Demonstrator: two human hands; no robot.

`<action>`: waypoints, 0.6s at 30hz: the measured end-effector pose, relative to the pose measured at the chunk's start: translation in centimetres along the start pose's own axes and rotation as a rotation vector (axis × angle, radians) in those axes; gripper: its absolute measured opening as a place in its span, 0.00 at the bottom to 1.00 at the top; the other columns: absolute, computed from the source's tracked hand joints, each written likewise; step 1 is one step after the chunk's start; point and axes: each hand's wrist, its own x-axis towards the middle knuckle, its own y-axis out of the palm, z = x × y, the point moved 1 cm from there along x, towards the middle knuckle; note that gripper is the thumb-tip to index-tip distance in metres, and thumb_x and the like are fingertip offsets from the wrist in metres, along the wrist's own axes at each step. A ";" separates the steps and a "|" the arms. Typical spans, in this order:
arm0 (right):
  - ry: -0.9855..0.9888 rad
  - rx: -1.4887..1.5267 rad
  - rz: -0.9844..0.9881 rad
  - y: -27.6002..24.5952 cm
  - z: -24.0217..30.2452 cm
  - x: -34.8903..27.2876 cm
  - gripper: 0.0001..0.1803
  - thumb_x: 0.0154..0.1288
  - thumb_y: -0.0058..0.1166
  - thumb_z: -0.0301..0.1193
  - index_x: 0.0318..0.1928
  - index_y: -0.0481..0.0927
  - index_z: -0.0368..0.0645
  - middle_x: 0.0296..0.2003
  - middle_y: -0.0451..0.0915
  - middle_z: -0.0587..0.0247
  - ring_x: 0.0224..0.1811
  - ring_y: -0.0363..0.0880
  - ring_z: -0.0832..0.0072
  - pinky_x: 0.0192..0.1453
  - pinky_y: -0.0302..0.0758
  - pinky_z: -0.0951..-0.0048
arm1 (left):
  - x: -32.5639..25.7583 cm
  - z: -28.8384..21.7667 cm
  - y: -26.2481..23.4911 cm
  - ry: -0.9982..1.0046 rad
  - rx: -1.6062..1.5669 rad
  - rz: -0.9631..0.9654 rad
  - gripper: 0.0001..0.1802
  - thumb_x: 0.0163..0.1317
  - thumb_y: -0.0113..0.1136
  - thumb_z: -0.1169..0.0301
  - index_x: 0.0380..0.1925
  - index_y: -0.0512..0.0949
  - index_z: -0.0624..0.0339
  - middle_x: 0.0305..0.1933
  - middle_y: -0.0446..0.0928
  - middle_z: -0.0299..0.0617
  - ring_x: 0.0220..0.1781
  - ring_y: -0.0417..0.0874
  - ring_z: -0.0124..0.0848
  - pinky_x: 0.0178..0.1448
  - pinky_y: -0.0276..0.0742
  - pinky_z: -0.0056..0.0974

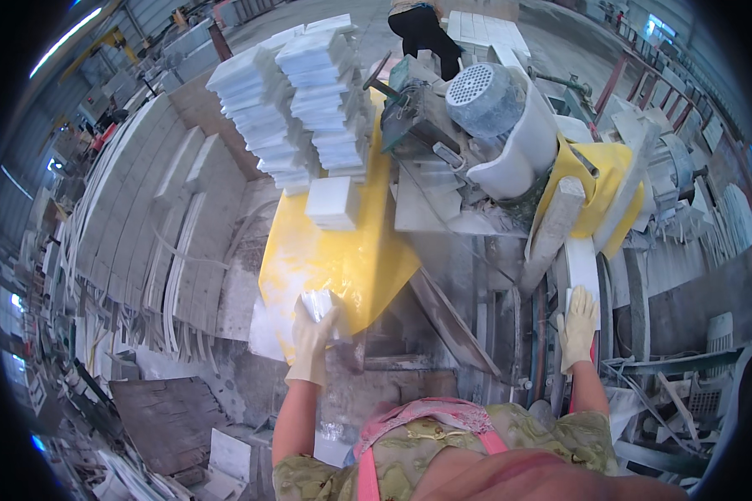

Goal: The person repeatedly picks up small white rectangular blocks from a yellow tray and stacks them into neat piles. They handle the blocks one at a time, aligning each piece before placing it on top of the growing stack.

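Note:
My left hand (311, 341), in a pale rubber glove, is closed round a small stack of white stone pieces (317, 304) at the near edge of a yellow sheet (309, 259). Beyond it on the sheet sits a white block (332, 203). My right hand (578, 330), gloved the same way, lies flat with fingers stretched forward on a white stone strip (581, 263). The strip's far end passes under a yellow cloth (603, 188) draped over the machine. What lies under the cloth is hidden.
Tall stacks of white tiles (322, 100) stand at the sheet's far end. A dusty motor (485, 98) is mounted right of them. Long stone slabs (129, 209) lean at left. A grey bar (553, 230) slants beside the strip. Another person (426, 33) stands beyond.

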 end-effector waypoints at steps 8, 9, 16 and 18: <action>0.011 -0.058 -0.062 1.5 -1.4 1.9 0.36 0.67 0.51 0.34 0.72 0.60 0.33 0.70 0.65 0.46 0.73 0.61 0.51 0.76 0.59 0.53 | 0.9 1.3 0.4 0.028 -0.103 0.002 0.51 0.54 0.72 0.59 0.71 0.56 0.74 0.64 0.72 0.61 0.64 0.76 0.48 0.64 0.74 0.45; -0.022 -0.019 -0.131 1.1 -1.9 1.8 0.33 0.68 0.50 0.34 0.71 0.63 0.36 0.67 0.69 0.45 0.71 0.65 0.51 0.74 0.62 0.54 | 1.0 1.7 0.6 0.019 -0.066 0.012 0.51 0.54 0.73 0.59 0.71 0.56 0.74 0.65 0.71 0.61 0.65 0.75 0.48 0.65 0.73 0.45; -0.131 0.176 -0.400 -2.8 -7.6 0.1 0.26 0.77 0.43 0.43 0.70 0.69 0.48 0.68 0.71 0.57 0.70 0.69 0.60 0.72 0.67 0.63 | 1.0 1.2 0.6 0.021 -0.435 0.219 0.49 0.60 0.70 0.64 0.73 0.53 0.73 0.70 0.65 0.61 0.67 0.73 0.47 0.67 0.73 0.46; -0.041 0.166 -0.325 -3.5 -8.0 -0.9 0.26 0.77 0.44 0.43 0.69 0.70 0.48 0.68 0.72 0.59 0.69 0.70 0.61 0.72 0.67 0.63 | 0.6 0.3 0.1 0.039 -0.406 0.203 0.47 0.61 0.70 0.64 0.72 0.54 0.73 0.69 0.65 0.60 0.66 0.74 0.46 0.66 0.75 0.46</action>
